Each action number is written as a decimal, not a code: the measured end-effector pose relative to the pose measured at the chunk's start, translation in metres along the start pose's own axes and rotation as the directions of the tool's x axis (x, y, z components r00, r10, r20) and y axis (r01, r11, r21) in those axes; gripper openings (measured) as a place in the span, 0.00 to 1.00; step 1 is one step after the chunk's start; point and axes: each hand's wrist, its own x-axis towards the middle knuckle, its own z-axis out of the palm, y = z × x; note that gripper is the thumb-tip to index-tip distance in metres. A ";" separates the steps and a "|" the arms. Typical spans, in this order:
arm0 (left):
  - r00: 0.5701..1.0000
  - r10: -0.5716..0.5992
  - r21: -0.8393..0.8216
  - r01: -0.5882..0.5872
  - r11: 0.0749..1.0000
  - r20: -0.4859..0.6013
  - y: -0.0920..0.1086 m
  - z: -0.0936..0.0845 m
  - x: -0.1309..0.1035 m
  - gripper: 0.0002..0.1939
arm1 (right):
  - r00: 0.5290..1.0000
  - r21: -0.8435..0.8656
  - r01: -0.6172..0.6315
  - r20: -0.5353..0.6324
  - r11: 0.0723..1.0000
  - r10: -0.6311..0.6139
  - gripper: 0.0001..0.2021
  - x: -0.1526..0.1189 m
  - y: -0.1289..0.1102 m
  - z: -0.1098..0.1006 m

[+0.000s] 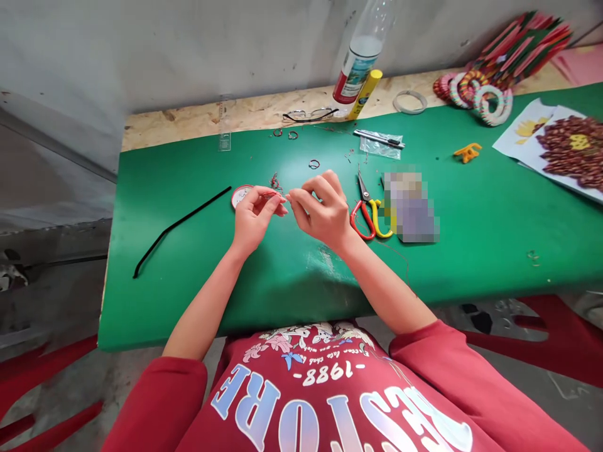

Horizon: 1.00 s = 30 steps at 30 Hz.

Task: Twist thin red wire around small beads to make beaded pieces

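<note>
Over the green table, my left hand (pixel 257 216) pinches a thin red wire or thread near its fingertips. My right hand (pixel 323 210) is closed just beside it, thumb and finger pressed together on something too small to make out. Behind the left hand, a round white container (pixel 239 196) with a red rim is partly hidden. A small tangle of dark red pieces (pixel 275 181) lies just beyond the fingertips. Further back are a small ring (pixel 313 164) and two more rings (pixel 293 135). Scissors (pixel 365 216) with red and yellow handles lie right of my right hand.
A black pipe-cleaner-like strip (pixel 174 226) lies left. At the back stand a bottle (pixel 353 75) and yellow tube (pixel 366 94), beside glasses (pixel 311 115). A pixelated object (pixel 412 210) is right of the scissors. Farther right are an orange clip (pixel 468 152), coiled rings (pixel 492 105) and a seed picture (pixel 572 150).
</note>
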 end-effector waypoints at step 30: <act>0.993 -0.119 0.250 0.114 0.962 0.007 -0.004 0.002 -0.007 0.14 | 0.649 0.471 -0.761 0.529 0.446 0.548 0.07 -0.011 0.004 0.001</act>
